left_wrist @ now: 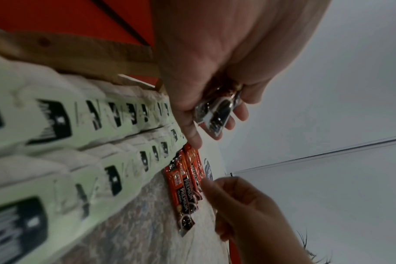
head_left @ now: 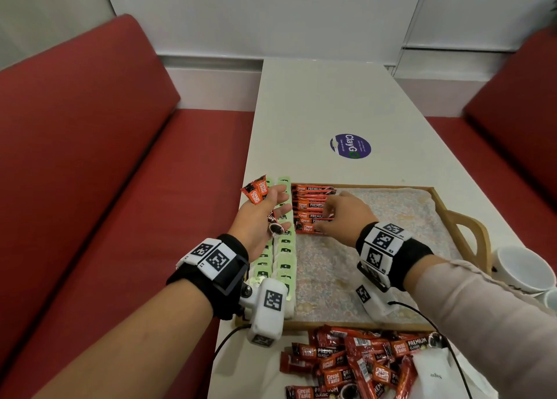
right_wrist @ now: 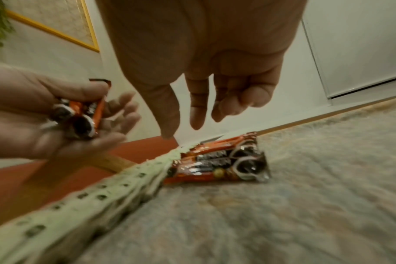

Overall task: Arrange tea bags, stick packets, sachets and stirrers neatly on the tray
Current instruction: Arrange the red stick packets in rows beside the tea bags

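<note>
A wooden tray (head_left: 438, 201) with a patterned cloth lies on the white table. Two rows of pale green tea bags (head_left: 284, 254) run along its left side. A stack of red stick packets (head_left: 312, 207) lies at the tray's far left corner. My left hand (head_left: 265, 214) hovers palm up over the tea bags, its thumb holding a small bundle of red stick packets (left_wrist: 216, 114) against the palm. My right hand (head_left: 340, 214) hangs just above the stacked packets (right_wrist: 217, 160), fingers (right_wrist: 197, 114) loosely extended and holding nothing.
A loose pile of red stick packets (head_left: 355, 365) lies on the table near the tray's front edge, beside white paper (head_left: 434, 374). White cups (head_left: 524, 269) stand at the right. A purple round sticker (head_left: 350, 146) marks the table beyond the tray. Red benches flank the table.
</note>
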{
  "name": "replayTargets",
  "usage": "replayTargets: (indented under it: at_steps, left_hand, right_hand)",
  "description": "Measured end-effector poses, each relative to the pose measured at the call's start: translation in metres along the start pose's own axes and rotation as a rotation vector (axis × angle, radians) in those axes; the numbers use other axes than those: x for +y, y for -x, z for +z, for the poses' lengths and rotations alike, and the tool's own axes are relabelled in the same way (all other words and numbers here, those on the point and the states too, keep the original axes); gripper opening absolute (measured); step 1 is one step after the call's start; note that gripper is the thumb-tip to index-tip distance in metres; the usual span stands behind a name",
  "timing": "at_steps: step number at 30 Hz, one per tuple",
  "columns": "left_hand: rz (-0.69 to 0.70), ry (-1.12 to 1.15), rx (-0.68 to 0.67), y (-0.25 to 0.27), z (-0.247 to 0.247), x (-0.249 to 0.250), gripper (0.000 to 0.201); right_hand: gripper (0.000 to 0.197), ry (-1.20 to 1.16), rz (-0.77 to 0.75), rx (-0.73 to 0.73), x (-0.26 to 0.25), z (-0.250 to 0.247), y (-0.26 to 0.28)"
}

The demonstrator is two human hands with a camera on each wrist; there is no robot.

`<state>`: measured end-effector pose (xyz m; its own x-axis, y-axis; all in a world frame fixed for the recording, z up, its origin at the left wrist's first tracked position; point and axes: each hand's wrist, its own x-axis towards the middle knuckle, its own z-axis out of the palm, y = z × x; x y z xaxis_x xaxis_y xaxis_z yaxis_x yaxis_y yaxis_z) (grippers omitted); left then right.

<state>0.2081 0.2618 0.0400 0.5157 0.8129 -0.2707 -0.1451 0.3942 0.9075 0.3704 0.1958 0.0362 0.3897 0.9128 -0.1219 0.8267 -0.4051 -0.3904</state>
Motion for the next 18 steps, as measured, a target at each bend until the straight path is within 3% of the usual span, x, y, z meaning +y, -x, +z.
replayTargets:
  at_steps: [2, 5, 8, 11, 15, 18]
  left_hand:
    - [-0.003, 0.003, -0.011, 0.001, 0.002, -0.001, 0.024]
    - [-0.031, 0.001, -0.04, 0.002, 0.005, -0.002, 0.027]
    - [-0.054, -0.013, -0.08, 0.005, 0.009, -0.002, 0.031]
    - [-0.057, -0.044, -0.114, 0.007, 0.011, -0.002, 0.032]
    - [-0.057, -0.093, -0.131, 0.008, 0.016, -0.001, 0.033]
    - [-0.023, -0.108, -0.119, 0.007, 0.018, 0.0, 0.03]
  right_hand:
    - [0.019, -0.075, -0.084, 0.021, -0.008, -0.002, 0.002]
    - [0.012, -0.216, -0.217, -0.057, -0.024, -0.006, 0.009]
    - [0.017, -0.36, -0.294, -0.125, -0.036, -0.005, 0.014]
    - [0.03, -0.456, -0.271, -0.143, -0.038, -0.004, 0.014]
    - [0.024, -0.609, -0.193, -0.161, -0.033, -0.009, 0.013]
    - [0.022, -0.524, -0.16, -0.065, -0.024, -0.016, 0.007]
